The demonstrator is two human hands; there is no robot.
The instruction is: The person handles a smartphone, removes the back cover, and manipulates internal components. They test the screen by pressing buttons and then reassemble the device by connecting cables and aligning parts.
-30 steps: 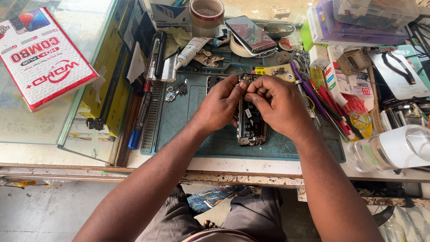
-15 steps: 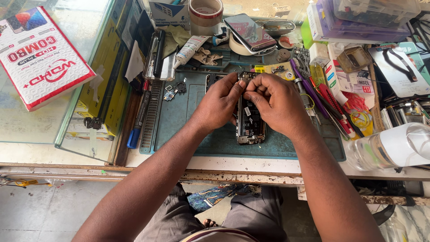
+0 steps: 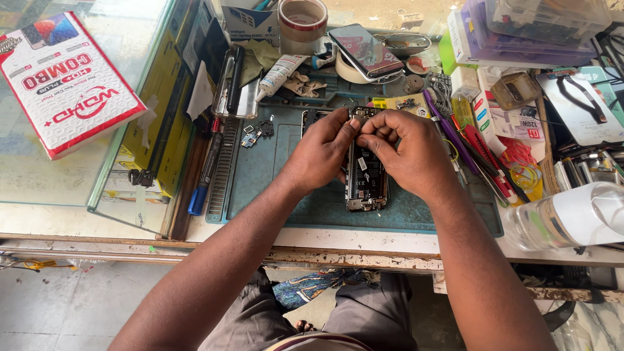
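An opened phone (image 3: 366,182) with its back off lies lengthwise on a teal work mat (image 3: 260,175), its circuit board and metal frame showing. My left hand (image 3: 322,153) rests on the phone's left side, fingers curled at its top end. My right hand (image 3: 403,153) covers the right side, its fingertips pinched together over the top of the board. Both hands meet at the phone's upper edge. Whether a small part sits between the fingertips cannot be told.
Small loose parts (image 3: 255,132) lie on the mat's left. A tape roll (image 3: 302,23), a tube (image 3: 279,73) and a second phone (image 3: 367,49) sit behind. Tools (image 3: 468,149) crowd the right, a clear bottle (image 3: 572,221) lies at the front right. A white and red box (image 3: 68,84) rests on glass.
The hands stay at the phone's top end; the fingertips shift only slightly. The view has drifted a little.
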